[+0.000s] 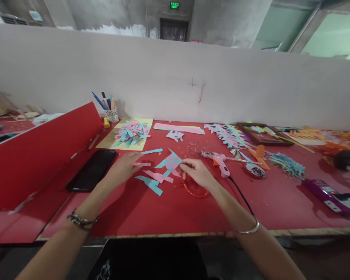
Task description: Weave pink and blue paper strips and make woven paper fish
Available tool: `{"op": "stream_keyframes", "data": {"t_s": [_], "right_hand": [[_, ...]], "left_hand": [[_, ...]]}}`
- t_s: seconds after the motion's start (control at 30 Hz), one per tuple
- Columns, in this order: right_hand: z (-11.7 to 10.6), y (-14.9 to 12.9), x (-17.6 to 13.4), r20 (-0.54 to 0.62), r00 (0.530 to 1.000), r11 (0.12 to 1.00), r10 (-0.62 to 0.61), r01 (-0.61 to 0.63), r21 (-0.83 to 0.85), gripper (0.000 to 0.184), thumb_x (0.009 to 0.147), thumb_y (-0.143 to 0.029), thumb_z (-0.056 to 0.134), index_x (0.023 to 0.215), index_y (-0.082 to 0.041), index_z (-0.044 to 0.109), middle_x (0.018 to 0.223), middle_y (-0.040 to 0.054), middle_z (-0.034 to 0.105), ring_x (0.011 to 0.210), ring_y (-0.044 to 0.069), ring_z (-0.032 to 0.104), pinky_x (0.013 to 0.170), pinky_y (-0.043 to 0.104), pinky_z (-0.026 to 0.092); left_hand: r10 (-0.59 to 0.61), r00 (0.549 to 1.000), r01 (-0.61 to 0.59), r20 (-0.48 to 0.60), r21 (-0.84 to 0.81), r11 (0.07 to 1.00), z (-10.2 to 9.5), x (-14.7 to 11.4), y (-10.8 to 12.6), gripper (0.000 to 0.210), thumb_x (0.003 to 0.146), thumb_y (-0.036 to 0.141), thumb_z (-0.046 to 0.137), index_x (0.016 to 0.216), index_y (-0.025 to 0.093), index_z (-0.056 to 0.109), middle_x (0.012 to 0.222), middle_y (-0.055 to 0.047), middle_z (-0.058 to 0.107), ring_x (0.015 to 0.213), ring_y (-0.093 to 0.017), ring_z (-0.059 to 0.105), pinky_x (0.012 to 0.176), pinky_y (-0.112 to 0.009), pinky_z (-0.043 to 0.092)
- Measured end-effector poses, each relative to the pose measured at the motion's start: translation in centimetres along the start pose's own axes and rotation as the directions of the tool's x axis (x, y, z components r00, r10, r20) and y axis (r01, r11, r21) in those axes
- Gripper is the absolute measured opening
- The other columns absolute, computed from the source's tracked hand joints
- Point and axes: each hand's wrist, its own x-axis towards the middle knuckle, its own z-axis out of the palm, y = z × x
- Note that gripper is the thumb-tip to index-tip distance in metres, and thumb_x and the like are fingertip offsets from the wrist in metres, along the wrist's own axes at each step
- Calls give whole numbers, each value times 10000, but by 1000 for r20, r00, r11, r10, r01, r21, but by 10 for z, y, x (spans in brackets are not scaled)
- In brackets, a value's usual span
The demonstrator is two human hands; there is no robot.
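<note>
My right hand (pixel 196 172) pinches the right corner of a woven paper piece (pixel 172 160), a pink and blue check with loose strip ends on its left. My left hand (pixel 125 166) is low over the table, fingers stretched toward a pink paper strip (pixel 142 164); whether they touch it I cannot make out. Just beyond its fingertips lies a blue paper strip (pixel 152 151). Several cut pink pieces (pixel 154 175) and blue pieces (pixel 151 184) lie in front of the woven one. A clear red ring (pixel 192 191) rests below my right hand.
A pink glue gun (pixel 220 160) with a black cord lies to the right, beside a tape roll (pixel 255 170). At the back are a strip pile (pixel 131 133) and a pen cup (pixel 112 115). A black phone (pixel 91 170) and a red board (pixel 46 151) are left.
</note>
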Motion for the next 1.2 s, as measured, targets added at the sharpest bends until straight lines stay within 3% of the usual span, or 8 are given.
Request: {"op": "stream_keyframes", "data": {"t_s": [0.1,0.3,0.47,0.63,0.8,0.93,1.07,1.2], "right_hand": [[0,1,1,-61,998,1000,-12,12,4,200,731,-329,478,601,-179,499,566,-29,562,447,73,503,523,224,402],[0,2,2,-113,993,999,26,-22,37,235,705,-386,498,585,-184,489,545,-32,545,439,67,476,498,218,388],[2,5,3,-111,993,994,33,-21,106,256,691,-412,519,579,-182,513,538,-29,550,444,67,484,494,214,390],[4,5,2,-57,996,988,66,-57,141,268,692,-432,544,622,-174,553,621,9,632,448,75,510,502,230,421],[3,3,2,-46,995,976,90,-79,203,272,684,-439,564,664,-169,557,665,31,663,461,86,541,515,242,443],[2,4,3,-67,991,965,113,-93,247,268,667,-433,586,659,-168,542,629,23,655,450,84,540,503,235,440],[2,5,3,-37,992,960,125,-111,255,281,670,-445,584,658,-166,548,652,24,657,451,77,536,500,227,436],[2,5,2,9,992,961,125,-124,247,298,657,-463,589,635,-170,541,625,9,643,443,75,536,479,213,420]], "left_hand": [[-33,998,24,58,140,990,1,2,-21,292,722,352,451,891,162,595,988,-123,600,941,-245,540,840,-373,412],[-71,996,68,57,53,996,7,1,-25,265,725,403,409,696,174,538,692,-42,547,618,-152,510,608,-271,431],[-35,999,34,-17,-10,999,9,-4,-28,318,727,449,399,759,173,553,681,-30,536,626,-148,494,609,-256,408],[-83,996,84,32,-15,996,7,-15,-29,329,740,406,389,818,162,595,627,-10,516,539,-126,458,559,-241,396],[-35,999,32,-41,-71,997,7,-20,-26,381,761,468,362,795,180,609,761,-50,563,687,-162,533,681,-275,431],[-36,999,34,-24,-69,997,10,-19,-22,392,776,488,344,732,180,583,775,-70,585,746,-185,549,738,-300,431],[-80,997,78,-25,-62,995,11,-20,-22,406,775,497,337,774,180,591,799,-78,598,734,-185,552,701,-290,438],[-124,992,124,5,-77,989,7,-17,-25,414,746,469,362,923,172,590,733,-49,591,599,-147,516,579,-249,423]]}}
